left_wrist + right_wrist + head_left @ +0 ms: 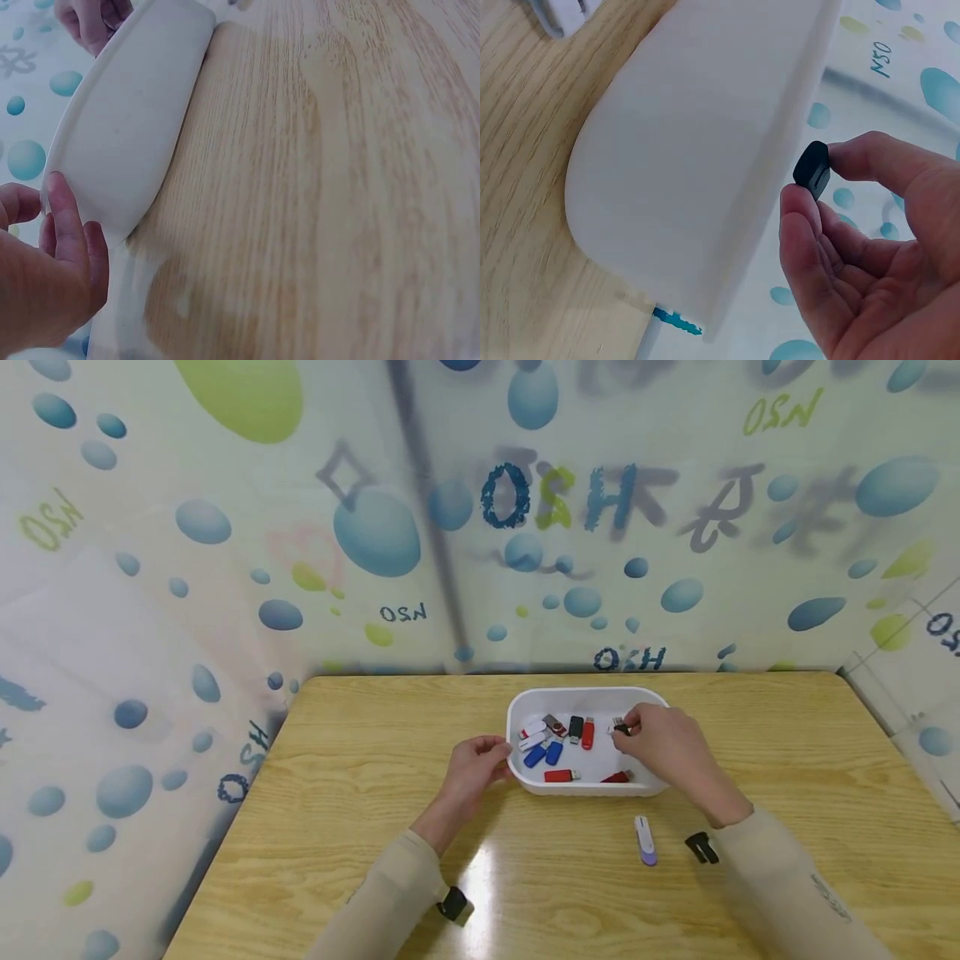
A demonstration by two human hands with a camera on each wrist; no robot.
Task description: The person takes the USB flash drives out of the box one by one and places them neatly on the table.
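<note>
Black USB stick (812,171) sits pinched between the thumb and fingers of the right hand (667,743), over the right part of the white tray (600,791); whether it touches anything inside cannot be told. The left hand (472,768) grips the tray's left end, its fingertips against the outer wall and rim.

Around them, a white and lavender USB stick (645,841) lies on the wooden table (337,827), in front of the tray and beside the right forearm. A small black device (702,847) is by the right cuff and another black device (452,903) by the left. Behind the table hangs a pale backdrop (465,593) printed with blue and green drops and lettering. The right hand blocks part of the tray's right end, and in both wrist views the tray's wall hides its contents.

Inside the tray, white sticks (533,741), a silver and brown stick (554,724) and two blue sticks (536,755) lie bunched at the left. A black stick (576,727) and an upright-lying red stick (588,734) are just beside them. Along the front wall lie another red stick (559,776) and, well apart, a dark red stick (617,777).
</note>
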